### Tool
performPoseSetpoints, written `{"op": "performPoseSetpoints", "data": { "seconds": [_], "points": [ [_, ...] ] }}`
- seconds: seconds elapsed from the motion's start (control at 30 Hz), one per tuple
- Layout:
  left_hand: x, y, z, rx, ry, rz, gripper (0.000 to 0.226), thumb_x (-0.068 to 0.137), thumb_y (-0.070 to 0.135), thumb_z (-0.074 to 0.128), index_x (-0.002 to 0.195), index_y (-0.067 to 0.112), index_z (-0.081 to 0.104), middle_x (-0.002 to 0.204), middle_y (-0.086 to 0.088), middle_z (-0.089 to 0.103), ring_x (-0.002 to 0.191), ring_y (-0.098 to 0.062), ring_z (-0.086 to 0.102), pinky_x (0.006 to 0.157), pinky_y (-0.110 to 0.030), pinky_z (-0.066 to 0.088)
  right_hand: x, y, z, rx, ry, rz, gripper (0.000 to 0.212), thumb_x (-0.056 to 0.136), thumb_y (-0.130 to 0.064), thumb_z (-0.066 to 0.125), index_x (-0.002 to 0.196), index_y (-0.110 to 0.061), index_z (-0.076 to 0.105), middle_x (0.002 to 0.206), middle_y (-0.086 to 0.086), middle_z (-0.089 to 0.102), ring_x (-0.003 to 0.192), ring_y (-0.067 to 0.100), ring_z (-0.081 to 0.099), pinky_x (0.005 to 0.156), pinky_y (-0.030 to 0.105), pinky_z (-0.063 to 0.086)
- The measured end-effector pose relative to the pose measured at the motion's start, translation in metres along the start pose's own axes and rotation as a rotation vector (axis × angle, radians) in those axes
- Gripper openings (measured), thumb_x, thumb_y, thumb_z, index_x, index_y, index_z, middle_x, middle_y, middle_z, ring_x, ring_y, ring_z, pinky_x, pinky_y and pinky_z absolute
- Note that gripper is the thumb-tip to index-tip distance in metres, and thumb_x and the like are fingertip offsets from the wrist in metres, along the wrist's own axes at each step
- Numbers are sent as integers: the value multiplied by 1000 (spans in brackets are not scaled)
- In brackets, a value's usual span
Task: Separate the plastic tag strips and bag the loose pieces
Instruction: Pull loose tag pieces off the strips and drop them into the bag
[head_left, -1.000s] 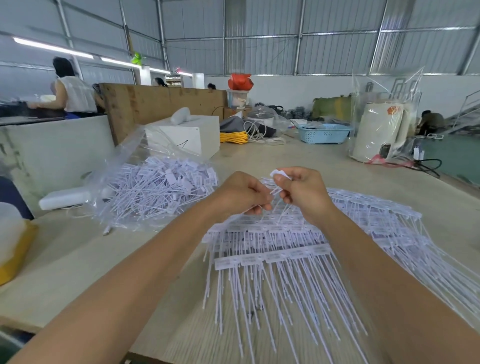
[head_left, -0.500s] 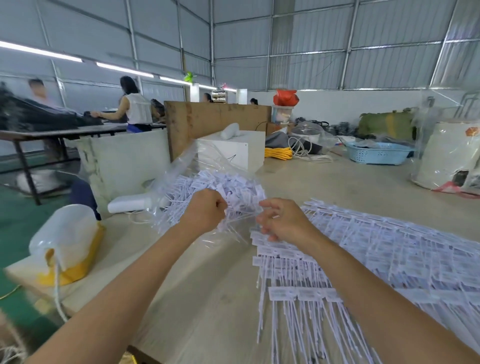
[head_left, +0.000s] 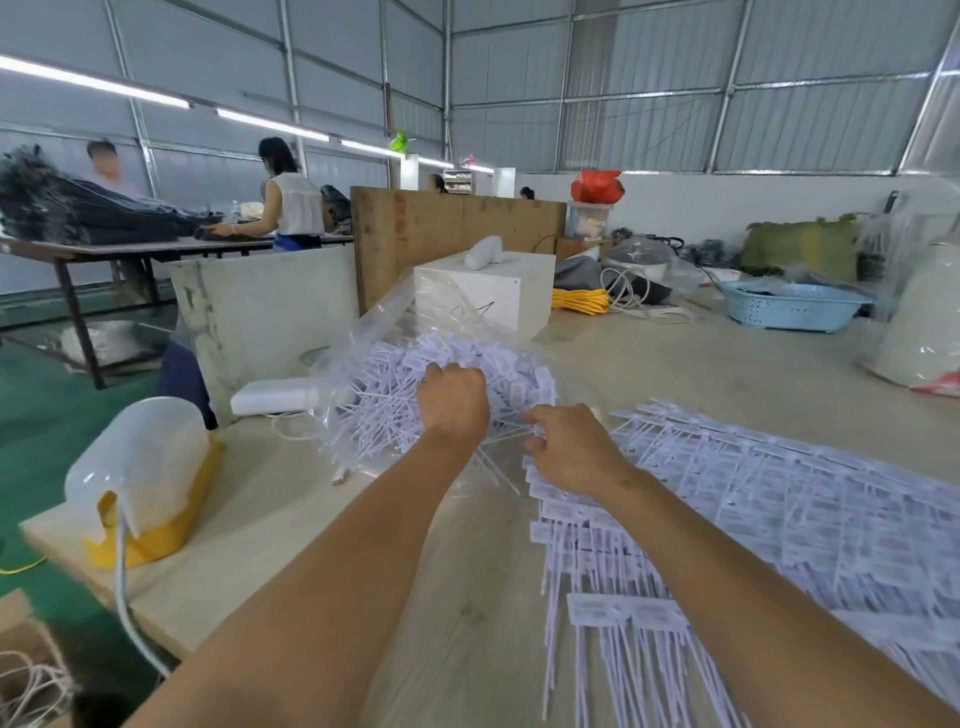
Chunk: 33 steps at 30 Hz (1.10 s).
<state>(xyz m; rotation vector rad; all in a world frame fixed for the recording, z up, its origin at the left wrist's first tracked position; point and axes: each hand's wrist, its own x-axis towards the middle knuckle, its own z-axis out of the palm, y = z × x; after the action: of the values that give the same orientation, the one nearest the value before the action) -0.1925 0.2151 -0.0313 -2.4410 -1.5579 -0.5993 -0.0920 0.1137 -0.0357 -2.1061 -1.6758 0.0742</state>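
Tag strips (head_left: 779, 519) heaped lower right on desk (head_left: 441, 623); loose pieces in clear bag (head_left: 431, 374), centre. Left hand (head_left: 453, 400) curled at bag mouth, contents hidden; right hand (head_left: 571, 447) pinches strip end. Release deep inside, hold mouth wide.

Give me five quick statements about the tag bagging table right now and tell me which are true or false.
1. The left hand reaches into the clear plastic bag of loose tags. True.
2. The joined tag strips lie to the left of the bag. False: they lie on the table to its right, under the right arm.
3. The right hand rests flat and empty on the table. False: its fingers are curled near thin tag stems at the bag's edge.
4. A light blue basket sits at the far right of the table. True.
5. The white box behind the bag has nothing on top. False: a white object lies on it.
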Motion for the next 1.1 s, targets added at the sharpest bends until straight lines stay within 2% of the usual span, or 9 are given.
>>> {"op": "performPoseSetpoints", "data": {
  "seconds": [0.13,0.23,0.4,0.53,0.67,0.77,0.83,0.97,1.1],
  "points": [
    [-2,9,-7,85,-46,-23,26,92,17,51,116,8,59,124,-15,51,121,-33,41,97,-41,38,-4,6,-6,-6,-18,24,34,95,-22,52,126,-9,55,128,17,56,122,35,47,102,37,39],
    [-13,25,-20,58,47,1,24,87,11,51,108,5,60,121,-15,47,114,-34,41,93,-42,36,-13,11,-19,56,6,-5,40,95,-23,54,132,-10,52,139,10,50,128,29,44,106,33,35],
    [-42,68,-39,-162,163,332,29,90,20,51,116,12,62,119,-9,53,110,-30,45,87,-40,39,-48,53,-63,24,78,-3,32,92,-20,59,122,-10,61,129,8,57,118,23,52,98,27,38],
    [-74,117,-57,-360,-45,580,30,97,25,45,115,11,64,119,-12,54,110,-31,47,92,-42,43,-95,119,-110,-69,174,153,26,90,-18,61,113,-6,66,118,10,64,109,24,57,90,22,37],
    [-123,153,-60,-567,-364,804,49,93,55,37,114,20,63,113,-6,56,108,-24,49,94,-39,41,-153,180,-142,-91,216,378,23,89,-21,61,108,-10,69,113,5,66,106,21,59,82,19,37],
    [-153,164,-50,-387,-356,889,62,83,72,37,116,22,56,108,-1,53,101,-20,48,87,-35,41,-181,200,-145,-44,200,435,19,88,-20,63,104,-11,71,110,3,66,95,15,57,75,12,35],
    [-157,167,-44,-342,-295,918,57,84,66,47,119,22,49,105,3,50,95,-17,48,78,-29,37,-188,204,-139,13,225,419,19,87,-15,65,104,-8,70,112,4,65,99,17,58,78,11,36],
    [-148,165,-42,-500,-385,932,41,88,46,58,120,24,47,78,17,41,70,-3,42,60,-23,32,-187,205,-130,39,251,404,22,89,-6,59,109,-2,67,119,8,63,111,23,58,93,22,39],
    [-141,165,-43,-518,-412,994,29,87,32,61,115,23,55,70,17,44,60,4,44,53,-13,29,-187,207,-130,25,241,402,21,90,-3,55,107,0,67,122,10,61,112,22,56,91,16,35]
  ]
}}
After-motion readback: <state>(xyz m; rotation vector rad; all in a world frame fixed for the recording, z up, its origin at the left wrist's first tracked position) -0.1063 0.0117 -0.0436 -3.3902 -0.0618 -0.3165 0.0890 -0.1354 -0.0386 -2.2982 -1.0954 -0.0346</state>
